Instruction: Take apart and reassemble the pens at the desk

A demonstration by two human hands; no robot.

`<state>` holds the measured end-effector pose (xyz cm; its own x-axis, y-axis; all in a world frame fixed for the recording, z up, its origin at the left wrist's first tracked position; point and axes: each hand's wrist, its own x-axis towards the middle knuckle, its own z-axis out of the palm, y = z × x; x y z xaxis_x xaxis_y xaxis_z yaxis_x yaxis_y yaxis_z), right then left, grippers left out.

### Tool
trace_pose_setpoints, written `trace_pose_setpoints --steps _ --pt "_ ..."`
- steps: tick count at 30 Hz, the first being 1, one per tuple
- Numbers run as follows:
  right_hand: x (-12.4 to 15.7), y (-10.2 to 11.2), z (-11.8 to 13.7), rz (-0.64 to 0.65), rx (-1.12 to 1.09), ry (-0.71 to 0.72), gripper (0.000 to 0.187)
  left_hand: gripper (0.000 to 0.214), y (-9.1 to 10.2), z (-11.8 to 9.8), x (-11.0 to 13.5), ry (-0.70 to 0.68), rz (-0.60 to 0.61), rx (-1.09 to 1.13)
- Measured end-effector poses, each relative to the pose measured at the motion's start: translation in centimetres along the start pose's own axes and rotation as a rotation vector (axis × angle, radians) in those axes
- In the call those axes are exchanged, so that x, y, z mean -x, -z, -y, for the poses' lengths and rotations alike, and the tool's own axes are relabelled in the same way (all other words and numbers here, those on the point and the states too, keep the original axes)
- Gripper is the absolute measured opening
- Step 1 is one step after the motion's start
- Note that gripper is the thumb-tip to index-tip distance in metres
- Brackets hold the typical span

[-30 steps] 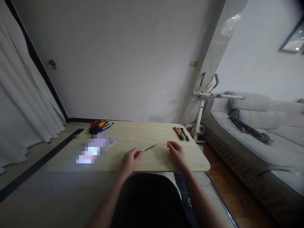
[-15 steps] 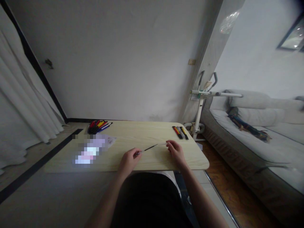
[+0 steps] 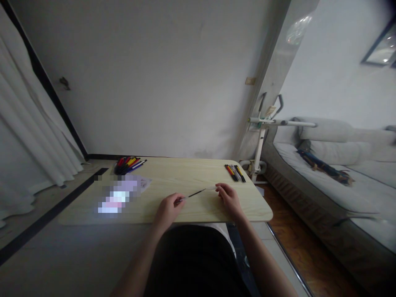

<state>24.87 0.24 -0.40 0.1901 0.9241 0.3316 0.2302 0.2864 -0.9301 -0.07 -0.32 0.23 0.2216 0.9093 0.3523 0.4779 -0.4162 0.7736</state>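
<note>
A thin pen refill [image 3: 196, 192], dark along its middle and clear at the right end, stretches slantwise just above the table between my hands. My right hand [image 3: 229, 198] is closed, its fingertips pinching the clear end. My left hand [image 3: 170, 208] is closed around a short dark and clear piece that looks like a pen barrel [image 3: 179, 201], mostly hidden by the fingers. The refill's left end meets this piece; whether it sits inside cannot be made out.
On the pale wooden table [image 3: 185, 169], a heap of coloured pens or pen parts [image 3: 128, 164] lies at the back left. Several pens [image 3: 235, 173] lie side by side at the back right. A blurred-out patch [image 3: 116, 198] and a clear plastic sheet [image 3: 144, 184] are at left.
Both hands keep their grips. My right hand has shifted very slightly left; the refill between the hands looks almost the same.
</note>
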Motion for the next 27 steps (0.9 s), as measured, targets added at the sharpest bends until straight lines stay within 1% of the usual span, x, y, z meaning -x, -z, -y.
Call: trace_pose_setpoints --steps 6,16,20,27 --pt "-0.04 -0.08 -0.13 0.019 0.005 0.006 0.030 0.019 0.01 -0.09 0.00 0.005 0.003 0.003" --pt "-0.06 -0.10 -0.12 0.011 0.004 0.007 0.029 0.017 0.02 -0.05 -0.06 -0.013 -0.001 -0.023" --pt "-0.11 -0.03 -0.09 0.035 0.000 0.000 0.028 0.017 0.08 -0.16 -0.02 -0.011 -0.005 -0.015" --pt "0.05 -0.07 0.27 0.050 0.013 0.005 0.032 0.019 0.14 -0.29 -0.03 0.013 0.018 -0.006"
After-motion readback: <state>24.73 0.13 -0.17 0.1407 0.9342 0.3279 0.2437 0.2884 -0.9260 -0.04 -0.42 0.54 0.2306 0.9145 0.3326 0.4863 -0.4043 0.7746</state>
